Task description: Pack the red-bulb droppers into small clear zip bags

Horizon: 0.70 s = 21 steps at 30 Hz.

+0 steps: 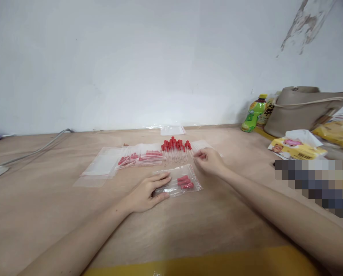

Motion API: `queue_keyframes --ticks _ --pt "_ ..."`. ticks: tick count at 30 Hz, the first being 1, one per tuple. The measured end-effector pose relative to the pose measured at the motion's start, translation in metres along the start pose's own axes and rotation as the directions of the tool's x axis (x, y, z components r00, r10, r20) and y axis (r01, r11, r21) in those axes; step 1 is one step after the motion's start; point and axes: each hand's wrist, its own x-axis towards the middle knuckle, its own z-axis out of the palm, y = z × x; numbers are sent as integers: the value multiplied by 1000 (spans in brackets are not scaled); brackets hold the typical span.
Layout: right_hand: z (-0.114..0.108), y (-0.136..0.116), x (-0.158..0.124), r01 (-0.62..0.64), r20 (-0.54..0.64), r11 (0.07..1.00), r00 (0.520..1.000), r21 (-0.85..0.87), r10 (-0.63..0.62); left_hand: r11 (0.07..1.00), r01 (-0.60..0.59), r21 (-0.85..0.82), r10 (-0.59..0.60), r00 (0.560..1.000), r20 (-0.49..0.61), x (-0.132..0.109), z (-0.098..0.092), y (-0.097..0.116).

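My left hand (150, 191) lies with its fingers spread on the left part of a clear zip bag (171, 190), pinning it to the table. Several red pieces (185, 182), which look like rubber bulbs, show inside the right part of the bag. My right hand (210, 161) is closed in a pinch just beyond the bag's right end; whatever is between the fingertips is hidden. Left of those fingertips lies a bunch of thin clear droppers (175, 154) with red bulb tops pointing away from me. Further left, filled zip bags (139, 157) with red pieces overlap one another.
Flat unfilled bags (100, 165) lie at the left, and a white slip (173, 130) rests by the wall. A grey cable (49, 143) crosses the far left. On the right stand a green bottle (254, 115), a beige bag (294, 111) and a yellow tissue pack (296, 145).
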Motion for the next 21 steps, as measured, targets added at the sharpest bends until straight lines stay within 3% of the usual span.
queue_keyframes --ticks 5,9,21 --pt "10 -5 50 -218 -19 966 976 -138 218 1000 -5 -7 5 1000 0 0 0 1" --pt "26 -4 75 -281 -35 945 960 -166 279 1000 -13 5 13 1000 6 1 1 -1" --pt "42 4 91 -440 -89 895 897 -76 433 995 1 95 -4 999 34 2 1 1"
